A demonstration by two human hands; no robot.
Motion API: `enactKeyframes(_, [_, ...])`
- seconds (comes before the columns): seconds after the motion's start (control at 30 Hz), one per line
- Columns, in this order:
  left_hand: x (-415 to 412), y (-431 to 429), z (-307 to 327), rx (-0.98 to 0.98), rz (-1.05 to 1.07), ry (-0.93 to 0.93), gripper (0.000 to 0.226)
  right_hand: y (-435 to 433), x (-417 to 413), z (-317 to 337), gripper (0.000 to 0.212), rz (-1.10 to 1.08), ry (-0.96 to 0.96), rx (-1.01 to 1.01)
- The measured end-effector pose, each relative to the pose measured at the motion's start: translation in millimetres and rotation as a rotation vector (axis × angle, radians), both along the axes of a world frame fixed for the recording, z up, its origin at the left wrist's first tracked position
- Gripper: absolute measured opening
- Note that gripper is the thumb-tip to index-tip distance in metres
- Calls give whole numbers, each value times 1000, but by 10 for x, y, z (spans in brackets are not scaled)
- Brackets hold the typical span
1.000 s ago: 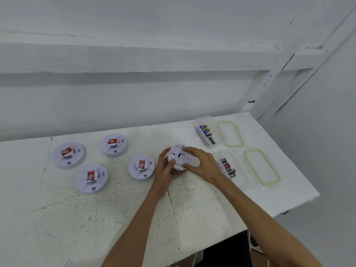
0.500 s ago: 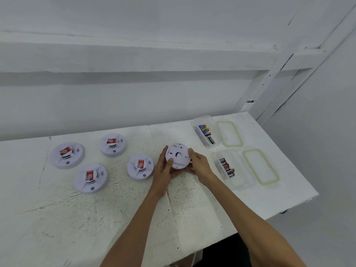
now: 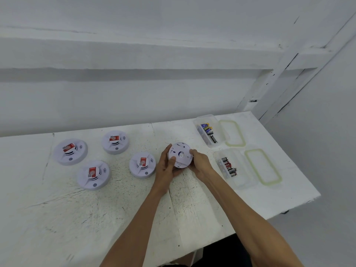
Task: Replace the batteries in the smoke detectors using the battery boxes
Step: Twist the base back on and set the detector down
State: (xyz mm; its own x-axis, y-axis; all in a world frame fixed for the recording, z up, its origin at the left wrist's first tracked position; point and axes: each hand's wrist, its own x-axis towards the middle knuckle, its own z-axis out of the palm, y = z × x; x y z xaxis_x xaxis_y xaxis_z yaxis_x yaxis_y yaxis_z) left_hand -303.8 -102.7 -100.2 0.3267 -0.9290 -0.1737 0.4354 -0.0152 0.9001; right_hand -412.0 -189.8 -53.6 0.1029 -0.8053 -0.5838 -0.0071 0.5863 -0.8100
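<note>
Clutching a smoke detector (image 3: 181,154) back-side up over the bench (image 3: 57,218), the left hand (image 3: 165,168) and right hand (image 3: 200,164) each have their grip clamped on its rim. At nine o'clock another detector (image 3: 142,164) lies face up near the left hand, with three more detectors (image 3: 93,174) beyond it. An open far battery box (image 3: 210,130) sits at one o'clock, and an open near battery box (image 3: 235,168) at three.

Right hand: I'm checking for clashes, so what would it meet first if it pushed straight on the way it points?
The upturned smoke detector it holds together with the left hand; the right hand points up-left into it. Beyond looks like bare table, though depth is unclear.
</note>
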Motion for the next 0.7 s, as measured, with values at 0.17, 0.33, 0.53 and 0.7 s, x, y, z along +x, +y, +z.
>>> enactKeyframes(0.17, [-26,10,31,-13,-4,-35,48,4,78,51,19,-55,-104,75])
enactKeyframes(0.33, [-31,7,41,-15,-25,-57,52,12,161,38,26,-145,-34,63])
enactKeyframes(0.53, [-44,25,29,-17,-13,-22,46,-63,109,78,27,-143,-35,60])
enactKeyframes(0.7, [-61,-6,7,22,13,-9,47,-85,98,26,30,-162,-43,70])
